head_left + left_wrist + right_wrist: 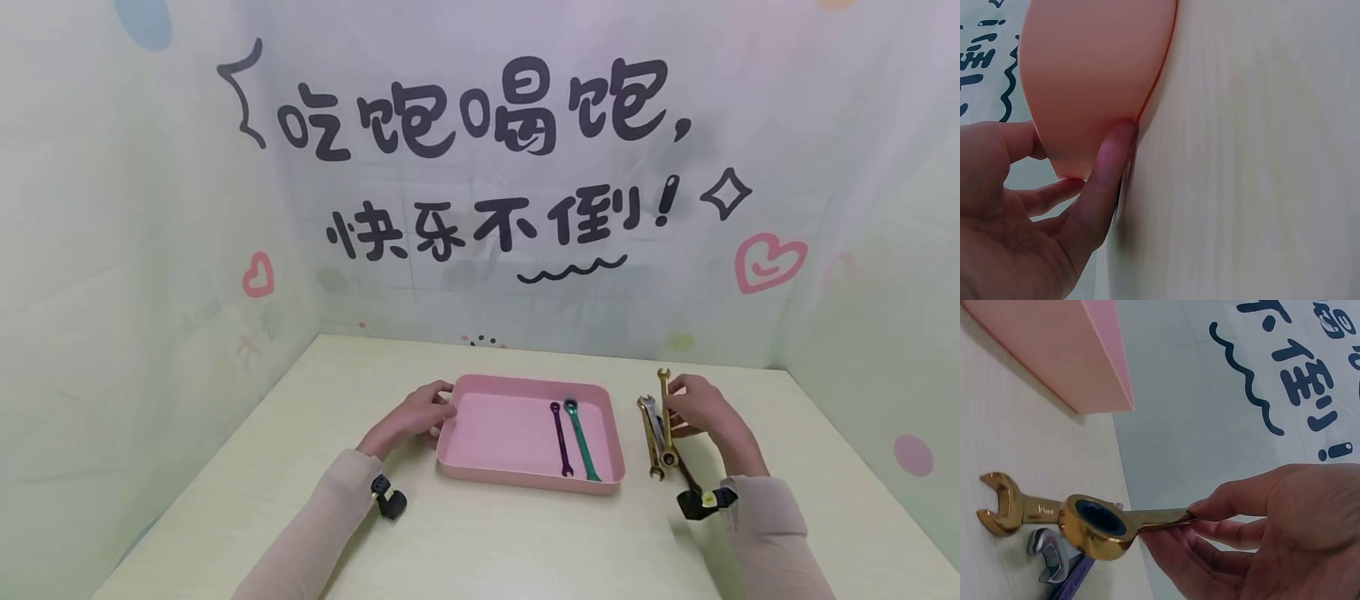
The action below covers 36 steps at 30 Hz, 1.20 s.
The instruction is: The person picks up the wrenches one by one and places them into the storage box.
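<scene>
The gold wrench (pixel 665 421) is held just past the right side of the pink tray (pixel 495 429), its open end pointed toward the tray's far side and its ring end toward the near side. Its shank is pinched between thumb and fingers of the right hand (pixel 697 406), while the tray's left end is gripped by the left hand (pixel 422 414), thumb against the outer wall. Whether the ring end is touching the other gold wrench (pixel 650 442) or the silver wrench (pixel 651 408), both heaped to the right of the tray, cannot be told. The held wrench would best be raised straight up first, so that nothing from the heap is dragged along, and a firm pinch is called for, as the polished shank may be prone to twist under its ring end. The tray is best steadied without being tipped. Among edges, the tray's right wall is the nearest to be minded; though low, it could be caught by either wrench end. Inside that wall the purple wrench (pixel 562 442) and the green wrench (pixel 582 442) are laid side by side, so the widest room is offered over the tray's left half.
</scene>
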### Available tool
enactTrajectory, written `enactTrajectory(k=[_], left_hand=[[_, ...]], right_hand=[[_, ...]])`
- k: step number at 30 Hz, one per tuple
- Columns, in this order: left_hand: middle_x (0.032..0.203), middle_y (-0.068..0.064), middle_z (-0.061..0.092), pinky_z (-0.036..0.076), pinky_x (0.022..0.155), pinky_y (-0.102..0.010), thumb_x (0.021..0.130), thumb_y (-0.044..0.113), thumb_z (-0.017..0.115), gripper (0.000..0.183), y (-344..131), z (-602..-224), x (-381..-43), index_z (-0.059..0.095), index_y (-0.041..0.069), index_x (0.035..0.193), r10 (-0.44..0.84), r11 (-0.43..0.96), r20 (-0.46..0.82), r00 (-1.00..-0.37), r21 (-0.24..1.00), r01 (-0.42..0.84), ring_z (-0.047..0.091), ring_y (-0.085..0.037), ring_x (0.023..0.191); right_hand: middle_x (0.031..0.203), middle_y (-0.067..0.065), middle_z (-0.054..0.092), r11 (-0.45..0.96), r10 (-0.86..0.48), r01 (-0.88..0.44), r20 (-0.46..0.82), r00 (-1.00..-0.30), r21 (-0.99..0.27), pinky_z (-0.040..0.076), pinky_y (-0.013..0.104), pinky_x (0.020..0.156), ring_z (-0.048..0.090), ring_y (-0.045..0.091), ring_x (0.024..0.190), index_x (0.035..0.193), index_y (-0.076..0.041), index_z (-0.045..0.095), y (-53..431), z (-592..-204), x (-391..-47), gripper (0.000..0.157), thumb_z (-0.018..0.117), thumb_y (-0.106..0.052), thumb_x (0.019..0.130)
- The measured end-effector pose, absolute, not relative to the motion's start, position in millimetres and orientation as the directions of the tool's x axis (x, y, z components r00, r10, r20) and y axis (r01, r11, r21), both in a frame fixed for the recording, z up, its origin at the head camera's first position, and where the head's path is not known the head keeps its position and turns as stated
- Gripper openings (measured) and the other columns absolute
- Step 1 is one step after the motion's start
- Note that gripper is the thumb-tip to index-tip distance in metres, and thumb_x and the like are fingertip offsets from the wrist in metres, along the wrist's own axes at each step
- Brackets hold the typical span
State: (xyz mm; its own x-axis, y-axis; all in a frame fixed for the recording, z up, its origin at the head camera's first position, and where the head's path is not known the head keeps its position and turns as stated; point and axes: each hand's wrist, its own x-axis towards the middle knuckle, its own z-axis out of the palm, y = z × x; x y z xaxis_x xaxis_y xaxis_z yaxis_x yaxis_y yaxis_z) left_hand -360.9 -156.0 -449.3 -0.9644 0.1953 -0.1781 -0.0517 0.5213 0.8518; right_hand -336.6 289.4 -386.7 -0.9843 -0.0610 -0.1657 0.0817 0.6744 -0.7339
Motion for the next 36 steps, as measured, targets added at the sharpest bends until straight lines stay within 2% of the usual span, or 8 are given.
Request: enactTrajectory(k=[16, 20, 24, 36], left_hand=[[0.121, -0.017, 0.065, 0.063, 0.06, -0.033, 0.098, 0.018, 0.058, 0.055, -155.6, -448.7, -361.6, 0.045, 0.007, 0.151, 0.191, 0.528, -0.18, -0.965, 0.848, -0.053, 0.069, -0.023, 0.088], [0.122, -0.017, 0.065, 0.063, 0.061, -0.033, 0.099, 0.018, 0.058, 0.056, -155.9, -449.2, -361.0, 0.045, 0.007, 0.152, 0.193, 0.525, -0.178, -0.965, 0.849, -0.052, 0.069, -0.023, 0.089], [0.121, -0.017, 0.065, 0.063, 0.061, -0.033, 0.098, 0.018, 0.058, 0.056, -156.6, -449.8, -360.6, 0.045, 0.007, 0.152, 0.2, 0.512, -0.171, -0.965, 0.858, -0.046, 0.069, -0.024, 0.09], [0.122, -0.017, 0.064, 0.063, 0.061, -0.033, 0.098, 0.018, 0.058, 0.056, -155.9, -450.9, -361.8, 0.045, 0.007, 0.152, 0.189, 0.527, -0.18, -0.965, 0.848, -0.055, 0.069, -0.024, 0.09]], right_hand=[[0.098, 0.028, 0.071, 0.56, -0.092, 0.023, -0.089, -0.992, -0.828, 0.066, 0.037, 0.069, 0.071, 0.016, 0.072, 0.131, 0.018, 0.04, 269.5, -377.2, -334.6, 0.045, 0.054, -0.006, 0.096], [0.096, 0.025, 0.072, 0.549, -0.114, -0.009, -0.064, -0.991, -0.836, 0.066, 0.035, 0.069, 0.069, 0.014, 0.071, 0.133, 0.018, 0.04, 262.7, -377.1, -335.0, 0.047, 0.055, -0.005, 0.095], [0.095, 0.02, 0.071, 0.543, -0.128, -0.028, -0.05, -0.991, -0.839, 0.066, 0.039, 0.073, 0.067, 0.015, 0.072, 0.134, 0.016, 0.041, 255.0, -377.3, -335.4, 0.047, 0.056, -0.005, 0.095], [0.1, 0.022, 0.069, 0.565, -0.132, 0.008, -0.1, -0.986, -0.825, 0.066, 0.039, 0.072, 0.071, 0.018, 0.076, 0.138, 0.011, 0.043, 223.1, -380.1, -340.1, 0.051, 0.061, -0.009, 0.095]])
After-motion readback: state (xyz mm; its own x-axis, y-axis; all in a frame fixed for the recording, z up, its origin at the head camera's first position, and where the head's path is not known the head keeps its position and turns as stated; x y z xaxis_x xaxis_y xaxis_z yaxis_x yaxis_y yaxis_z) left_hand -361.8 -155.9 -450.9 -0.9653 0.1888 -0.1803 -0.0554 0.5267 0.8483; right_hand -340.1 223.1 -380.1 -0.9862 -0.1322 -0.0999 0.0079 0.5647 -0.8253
